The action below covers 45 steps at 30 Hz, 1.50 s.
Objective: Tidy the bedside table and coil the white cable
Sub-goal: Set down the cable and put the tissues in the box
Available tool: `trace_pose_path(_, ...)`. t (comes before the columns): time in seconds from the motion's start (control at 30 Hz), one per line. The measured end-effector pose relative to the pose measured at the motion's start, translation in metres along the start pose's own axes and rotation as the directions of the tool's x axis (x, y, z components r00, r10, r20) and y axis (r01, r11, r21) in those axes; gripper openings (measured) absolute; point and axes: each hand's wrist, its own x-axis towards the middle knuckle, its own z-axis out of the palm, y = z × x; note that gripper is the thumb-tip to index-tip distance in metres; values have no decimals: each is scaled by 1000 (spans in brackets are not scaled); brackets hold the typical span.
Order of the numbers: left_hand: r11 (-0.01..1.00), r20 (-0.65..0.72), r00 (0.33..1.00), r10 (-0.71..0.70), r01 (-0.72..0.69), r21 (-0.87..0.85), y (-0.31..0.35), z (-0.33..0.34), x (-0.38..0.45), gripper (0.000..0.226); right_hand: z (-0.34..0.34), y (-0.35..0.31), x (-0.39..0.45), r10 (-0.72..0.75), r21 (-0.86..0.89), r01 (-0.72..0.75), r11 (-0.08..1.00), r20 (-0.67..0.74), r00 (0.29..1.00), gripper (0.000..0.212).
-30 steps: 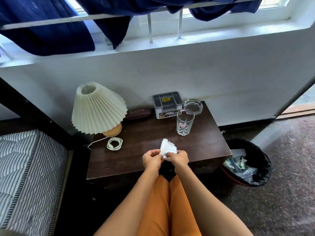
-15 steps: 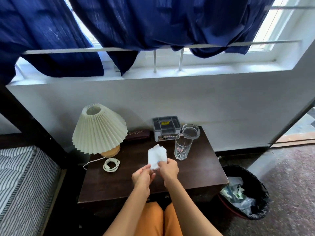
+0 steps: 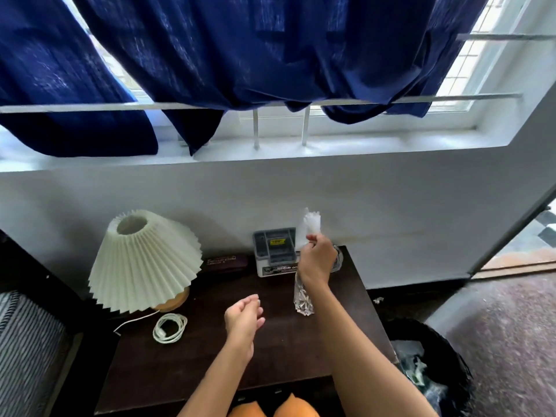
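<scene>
A dark wooden bedside table (image 3: 186, 374) stands below the window. The white cable (image 3: 169, 328) lies coiled on its left part, in front of a pleated cream lamp (image 3: 143, 260). My right hand (image 3: 317, 260) is raised at the back of the table, pinching a folded white tissue (image 3: 309, 225) that sticks upward. It is above a cut drinking glass (image 3: 302, 299), which my wrist partly hides. My left hand (image 3: 244, 319) hovers over the middle of the table, fingers loosely curled, holding nothing.
A grey box (image 3: 275, 254) with a yellow label and a dark flat case (image 3: 224, 262) stand along the back wall. A black bin (image 3: 433, 368) with crumpled waste sits on the floor at the right. A striped mattress (image 3: 27, 350) lies to the left. Blue curtains (image 3: 240, 55) hang above.
My right hand has carried the tissue up and back toward the grey box. My left hand has let go of it and stayed over the table. The camera has tilted upward.
</scene>
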Motion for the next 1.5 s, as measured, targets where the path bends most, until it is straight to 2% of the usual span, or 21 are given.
trace_pose_path(0.13, 999, -10, 1000, 13, -13, 35, -2, 11, 9, 16, 3, 12, 26, -44, -151, 64, 986, 130, 991, 40)
trace_pose_path(0.37, 996, -4, 999, 34, -34, 84, -4, 23, 19, 16, 20, 25, 47, -35, -240, 128, 962, 358, 933, 48)
trace_pose_path(0.57, 992, -4, 1000, 22, -21, 126, -9, 24, 24, 18, 32, 32, 58, -25, -361, 236, 902, 502, 865, 37)
trace_pose_path(0.67, 990, -13, 1000, 20, -18, 139, -13, 22, 24, 18, 39, 35, 62, -40, -406, 291, 866, 526, 850, 27)
trace_pose_path(0.87, 986, -32, 999, 19, -13, 169, -18, 17, 24, 19, 44, 42, 64, -98, -474, 437, 764, 585, 805, 26)
trace_pose_path(1.0, 985, -32, 999, 9, -3, 170, -20, 16, 22, 20, 46, 42, 65, -77, -512, 470, 719, 614, 786, 36)
trace_pose_path(1.13, 986, -23, 1000, 0, 3, 166, -21, 15, 21, 20, 46, 44, 65, -145, -553, 490, 674, 552, 821, 44)
trace_pose_path(1.23, 987, -20, 1000, -8, 11, 163, -22, 15, 20, 20, 48, 46, 65, -143, -563, 516, 646, 574, 806, 52)
trace_pose_path(1.4, 985, -14, 1000, -15, 17, 170, -21, 14, 17, 22, 46, 47, 67, -15, -536, 454, 712, 635, 773, 57)
trace_pose_path(1.5, 985, -8, 1000, -12, 13, 172, -19, 15, 15, 22, 42, 47, 70, -15, -461, 366, 808, 605, 796, 56)
